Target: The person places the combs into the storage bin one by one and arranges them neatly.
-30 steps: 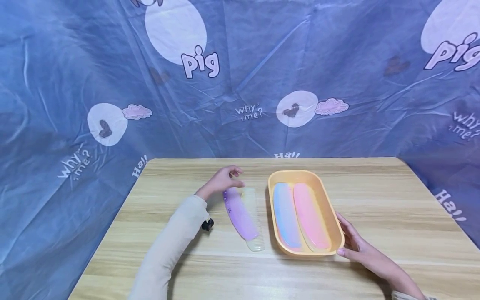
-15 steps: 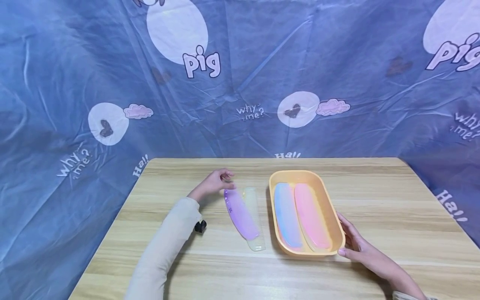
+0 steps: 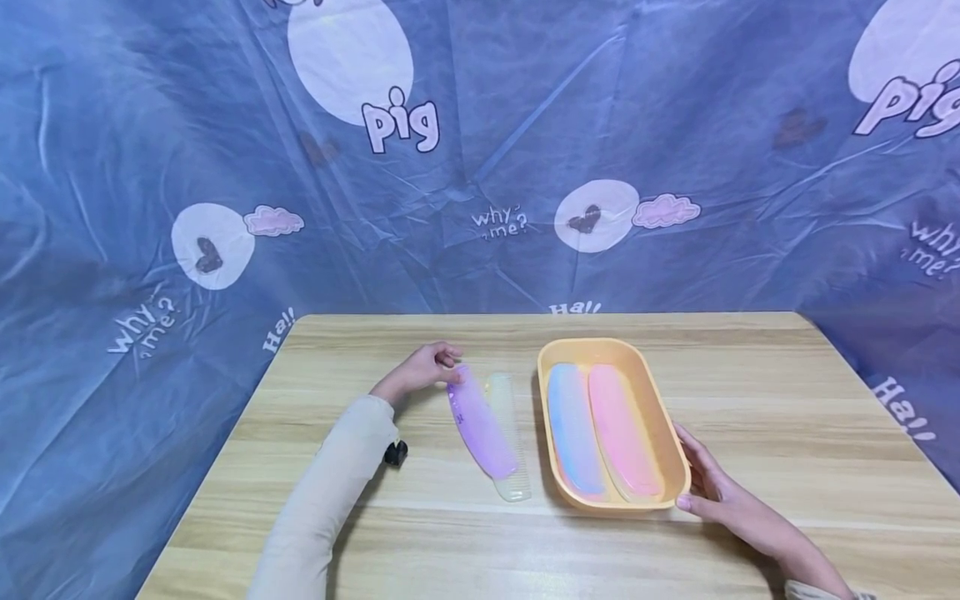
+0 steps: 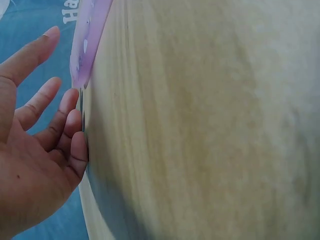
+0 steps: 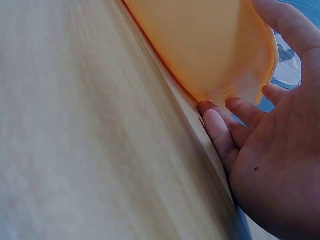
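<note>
On the table, a purple comb (image 3: 483, 433) lies slanted, partly over a pale see-through comb (image 3: 506, 400). My left hand (image 3: 422, 368) is at the far end of the purple comb, thumb right at its tip. In the left wrist view, the thumb and fingers of that hand (image 4: 40, 145) are spread apart near the end of the purple comb (image 4: 89, 45). My right hand (image 3: 723, 497) holds the near right corner of an orange-yellow tray (image 3: 592, 353), its thumb in front and fingers along the side. In the tray lie a blue-and-pink comb (image 3: 573, 429) and a pink-and-yellow comb (image 3: 621, 429).
The wooden table (image 3: 465, 550) ends at a blue printed cloth (image 3: 450, 267) behind and at both sides. A small black object (image 3: 396, 453) is at the left sleeve (image 3: 318, 500), by the wrist.
My left hand has shifted left, from above both combs to the purple comb's far end, and more of that end now shows. My right hand and the tray stay in place.
</note>
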`<state>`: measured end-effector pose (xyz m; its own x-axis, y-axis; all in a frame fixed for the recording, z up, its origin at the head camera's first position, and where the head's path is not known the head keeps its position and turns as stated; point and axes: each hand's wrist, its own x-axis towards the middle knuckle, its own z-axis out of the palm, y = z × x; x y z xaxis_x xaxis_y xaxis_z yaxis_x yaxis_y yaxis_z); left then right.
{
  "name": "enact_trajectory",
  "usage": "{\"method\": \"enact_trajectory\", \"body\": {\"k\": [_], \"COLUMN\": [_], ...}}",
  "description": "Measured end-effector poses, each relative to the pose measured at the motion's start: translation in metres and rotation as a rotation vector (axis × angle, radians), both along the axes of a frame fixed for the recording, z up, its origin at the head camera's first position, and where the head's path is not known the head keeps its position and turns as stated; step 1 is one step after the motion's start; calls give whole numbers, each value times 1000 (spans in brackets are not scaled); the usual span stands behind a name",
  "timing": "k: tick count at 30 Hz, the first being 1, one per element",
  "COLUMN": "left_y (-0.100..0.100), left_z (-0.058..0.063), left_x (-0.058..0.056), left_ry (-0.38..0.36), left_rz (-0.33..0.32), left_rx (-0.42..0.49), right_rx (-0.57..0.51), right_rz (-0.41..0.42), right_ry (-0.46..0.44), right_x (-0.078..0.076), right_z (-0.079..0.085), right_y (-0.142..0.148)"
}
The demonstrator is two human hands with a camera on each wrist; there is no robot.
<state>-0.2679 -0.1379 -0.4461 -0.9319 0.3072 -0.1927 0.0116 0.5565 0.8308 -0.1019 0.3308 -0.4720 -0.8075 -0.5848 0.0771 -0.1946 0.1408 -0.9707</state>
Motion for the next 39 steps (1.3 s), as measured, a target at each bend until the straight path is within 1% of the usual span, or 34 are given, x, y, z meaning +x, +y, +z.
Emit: {"method": "enact_trajectory", "body": {"k": [7,18,26,31,34,39], "left_y": [-2,-7,-10,-10,-9,-9], "left_z": [2,4,2,5,5,5], "left_x": [-2,-4,-6,-5,-4,-3], "left_ry": [-28,-37,-47,-39,-40,-51], "left_rz": [-25,-127,-172,-210,-217,-205], "left_rx": [-21,-94,-76,-99,-98,-82], "right_rx": [2,-28,-19,-14,-18,-17], "right_rz": [-5,15,5,4,15,20], "right_ry": [17,29,29,15,14,16], "right_x": [0,0,0,0,0,0], "right_z": [0,2,2,2,3,3], "right_y": [0,-1,-2,-2,-1,-1]}}
